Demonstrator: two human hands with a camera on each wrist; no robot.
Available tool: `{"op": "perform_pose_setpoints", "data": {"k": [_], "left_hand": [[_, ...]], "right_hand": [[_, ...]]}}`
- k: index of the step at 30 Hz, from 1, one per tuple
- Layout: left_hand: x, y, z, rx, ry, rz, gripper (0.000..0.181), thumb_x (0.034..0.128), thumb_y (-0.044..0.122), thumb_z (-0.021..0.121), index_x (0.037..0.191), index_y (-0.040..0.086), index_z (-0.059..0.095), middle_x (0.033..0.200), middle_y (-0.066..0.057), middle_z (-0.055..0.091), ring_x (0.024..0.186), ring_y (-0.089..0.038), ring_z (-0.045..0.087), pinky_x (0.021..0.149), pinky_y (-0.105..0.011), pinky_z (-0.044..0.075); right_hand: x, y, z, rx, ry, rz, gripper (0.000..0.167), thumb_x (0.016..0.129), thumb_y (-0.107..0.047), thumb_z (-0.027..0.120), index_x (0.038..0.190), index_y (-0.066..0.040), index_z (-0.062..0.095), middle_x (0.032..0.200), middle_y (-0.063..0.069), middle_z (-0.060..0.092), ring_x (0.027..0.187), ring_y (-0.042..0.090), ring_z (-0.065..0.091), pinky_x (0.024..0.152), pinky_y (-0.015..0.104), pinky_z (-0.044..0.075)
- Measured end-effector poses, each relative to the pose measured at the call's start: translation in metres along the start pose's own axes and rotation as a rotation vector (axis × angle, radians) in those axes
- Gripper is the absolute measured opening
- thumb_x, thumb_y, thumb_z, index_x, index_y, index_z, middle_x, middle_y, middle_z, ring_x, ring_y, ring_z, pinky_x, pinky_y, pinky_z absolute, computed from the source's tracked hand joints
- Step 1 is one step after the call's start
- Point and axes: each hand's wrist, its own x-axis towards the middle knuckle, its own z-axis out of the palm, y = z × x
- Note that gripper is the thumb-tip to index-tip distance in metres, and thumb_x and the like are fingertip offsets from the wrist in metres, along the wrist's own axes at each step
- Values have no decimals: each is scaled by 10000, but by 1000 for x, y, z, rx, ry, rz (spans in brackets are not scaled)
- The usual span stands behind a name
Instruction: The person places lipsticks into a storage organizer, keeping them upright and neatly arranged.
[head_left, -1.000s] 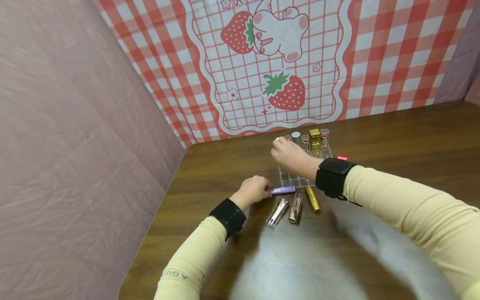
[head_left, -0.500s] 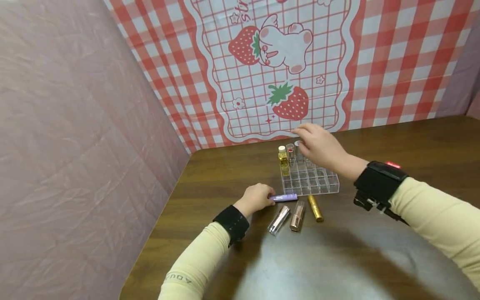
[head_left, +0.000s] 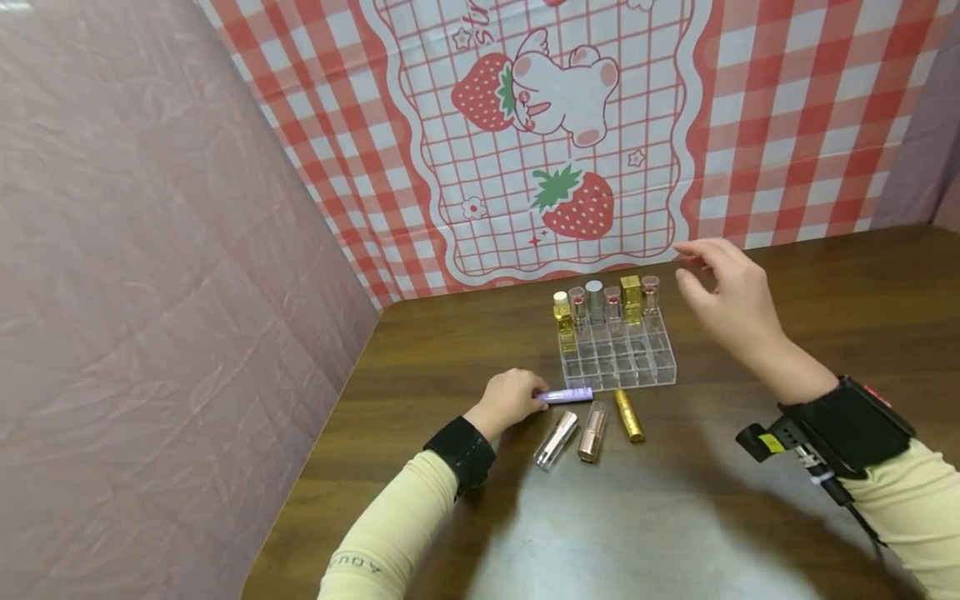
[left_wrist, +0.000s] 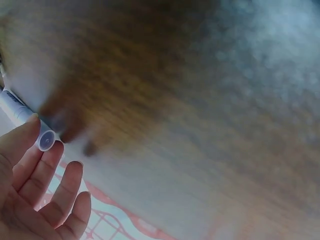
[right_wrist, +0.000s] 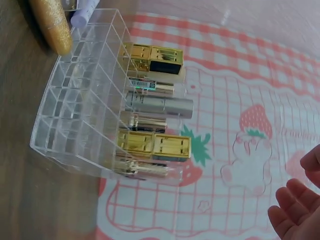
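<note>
My left hand (head_left: 512, 400) pinches one end of a purple lipstick tube (head_left: 567, 396) lying on the table; in the left wrist view thumb and fingers meet around the tube's end (left_wrist: 46, 140). My right hand (head_left: 731, 296) is raised to the right of a clear compartment organizer (head_left: 656, 375), fingers apart and holding nothing. Lipsticks stand in the organizer's back row, among them a gold one with a white top (head_left: 562, 315), a silver-grey one (head_left: 595, 300) and a square gold one (head_left: 632, 298). The right wrist view shows the same row, with the right hand (right_wrist: 295, 205) away from it.
In front of the organizer lie a clear-and-silver lipstick (head_left: 557, 440), a rose-gold lipstick (head_left: 592, 433) and a glittery gold tube (head_left: 629, 417). A checked strawberry cloth (head_left: 802, 125) hangs behind the wooden table (head_left: 420, 350). Pinkish fabric (head_left: 150, 292) covers the left side.
My right hand has let go of the white-topped gold lipstick at the organizer's back left and moved right, clear of the organizer. My left hand keeps its pinch on the purple tube.
</note>
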Motion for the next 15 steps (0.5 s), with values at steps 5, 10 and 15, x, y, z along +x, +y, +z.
{"op": "perform_pose_setpoints", "data": {"k": [5, 10, 15], "left_hand": [[0, 1, -1, 1, 7, 6, 170, 771, 300, 713, 914, 209, 727, 879, 64, 689, 804, -108, 636, 632, -269, 473], [1, -1, -6, -25, -31, -6, 176, 784, 300, 704, 932, 208, 725, 907, 63, 696, 833, -101, 637, 663, -261, 478], [0, -6, -17, -65, -76, -27, 187, 794, 299, 699, 951, 199, 722, 931, 57, 698, 854, -98, 633, 701, -264, 485]], "right_hand": [[-7, 10, -2, 35, 37, 82, 258, 852, -21, 552, 1098, 30, 614, 1006, 190, 590, 856, 245, 505, 718, 102, 301], [-9, 14, 0, 38, 37, 111, 263, 855, -35, 550, 1101, 34, 612, 1008, 196, 591, 842, 210, 483, 717, 109, 310], [-11, 17, 1, 41, 26, 123, 265, 857, -37, 553, 1106, 36, 608, 1018, 200, 591, 843, 173, 482, 718, 102, 319]]}}
